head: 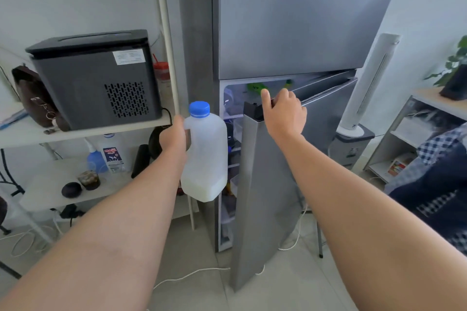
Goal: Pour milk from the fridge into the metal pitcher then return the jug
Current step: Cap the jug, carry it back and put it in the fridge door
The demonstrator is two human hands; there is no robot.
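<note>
A translucent plastic milk jug (206, 159) with a blue cap hangs upright in front of the fridge's left edge, with only a little milk at its bottom. My left hand (174, 137) is wrapped around its handle. The silver fridge (290, 20) fills the middle of the view. Its lower door (262, 184) stands partly open, showing lit shelves with items inside. My right hand (284, 112) grips the top edge of that door, thumb up. The metal pitcher is not in view.
A white shelf unit (83, 131) on the left carries a black appliance (96, 78), a second milk jug (113, 156), a spray bottle and a glass. A white tower fan (364, 88) stands right of the fridge. A low shelf and checked fabric lie far right. White cables run across the floor.
</note>
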